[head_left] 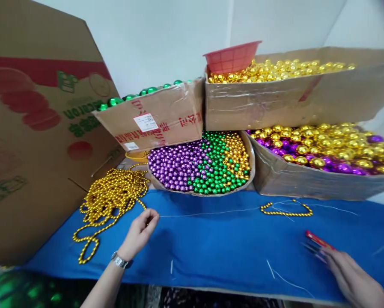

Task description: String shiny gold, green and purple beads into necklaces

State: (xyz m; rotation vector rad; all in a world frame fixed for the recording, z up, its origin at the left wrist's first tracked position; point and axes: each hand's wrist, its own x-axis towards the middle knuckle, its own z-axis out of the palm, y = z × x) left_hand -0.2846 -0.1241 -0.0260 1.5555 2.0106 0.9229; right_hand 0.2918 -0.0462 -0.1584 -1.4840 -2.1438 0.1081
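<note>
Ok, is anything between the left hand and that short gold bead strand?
Nothing visible blocks the left hand from the short gold bead strand; only a thin pale thread spans the blue cloth between them.

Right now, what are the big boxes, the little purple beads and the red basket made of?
The boxes look like plain brown cardboard, with shiny clear tape stuck across. The purple beads seem to be plastic with a shiny metallic coat, since they gleam. The red basket is probably thin plastic: its wall shows a molded grid.
</note>
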